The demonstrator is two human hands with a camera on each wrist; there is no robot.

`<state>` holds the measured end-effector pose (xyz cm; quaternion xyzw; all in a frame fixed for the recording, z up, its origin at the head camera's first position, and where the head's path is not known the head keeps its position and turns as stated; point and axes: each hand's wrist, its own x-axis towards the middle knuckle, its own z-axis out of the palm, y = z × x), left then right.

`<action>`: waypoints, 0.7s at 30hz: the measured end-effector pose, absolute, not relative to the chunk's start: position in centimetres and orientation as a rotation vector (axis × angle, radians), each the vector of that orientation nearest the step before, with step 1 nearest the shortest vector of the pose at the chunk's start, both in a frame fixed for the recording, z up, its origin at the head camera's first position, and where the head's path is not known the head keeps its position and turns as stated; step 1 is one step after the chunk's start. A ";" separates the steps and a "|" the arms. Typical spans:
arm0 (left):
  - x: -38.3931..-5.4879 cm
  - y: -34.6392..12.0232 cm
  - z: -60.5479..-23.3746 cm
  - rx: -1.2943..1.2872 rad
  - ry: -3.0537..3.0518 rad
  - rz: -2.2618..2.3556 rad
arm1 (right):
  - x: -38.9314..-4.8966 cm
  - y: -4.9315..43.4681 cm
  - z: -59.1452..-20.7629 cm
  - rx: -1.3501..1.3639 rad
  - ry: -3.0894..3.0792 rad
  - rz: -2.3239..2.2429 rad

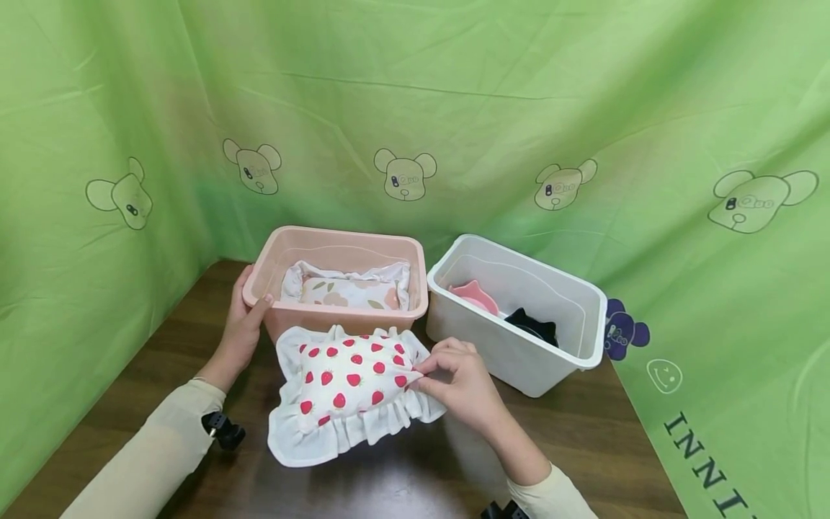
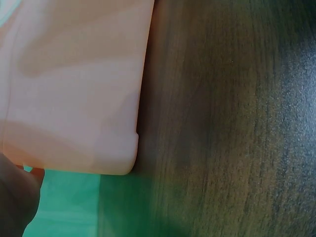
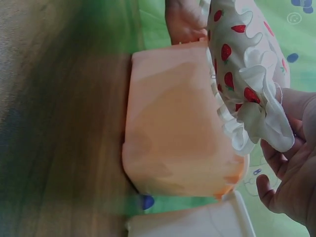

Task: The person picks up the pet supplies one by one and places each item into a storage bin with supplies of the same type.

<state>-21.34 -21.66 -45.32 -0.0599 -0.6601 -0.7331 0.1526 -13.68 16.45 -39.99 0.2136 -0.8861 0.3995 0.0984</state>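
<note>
While the right hand (image 1: pixel 460 382) pinches one ruffled edge of the strawberry pillow (image 1: pixel 353 378) between thumb and fingers, the left hand (image 1: pixel 243 321) grips a corner of the pink bin (image 1: pixel 344 316), thumb over the rim; its other fingers are mostly hidden behind the wall. The right wrist view shows the lower fingers of the right hand loosely bent and off the cloth.

Held up in front of the pink bin, the pillow covers much of that bin's front wall; whether they touch is unclear. Its white cloth is plump, printed with red berries and edged by a crinkled white frill.

Inside the smooth plastic bin lies a floral cushion (image 1: pixel 350 294) with a pale, gathered border, its lower part cut off by the rim. Just beside it, an angled white bin (image 1: pixel 493 346) holds a pink piece (image 1: pixel 476 295) and a black piece (image 1: pixel 532 326), both with pointed tips and partly concealed. The left wrist view catches only a blurred bit of hand, bin wall and the wood-grained tabletop (image 2: pixel 217 123).
</note>
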 end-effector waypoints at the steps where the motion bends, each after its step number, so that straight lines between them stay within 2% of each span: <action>1: -21.3 -21.7 -45.3 -0.173 -1.893 -2.103 | -13.7 16.5 -39.8 0.640 -2.616 1.180; 21: -21.3 -21.5 -45.3 -0.172 -1.885 -2.123 | -15.6 16.1 -36.3 0.849 -2.402 1.130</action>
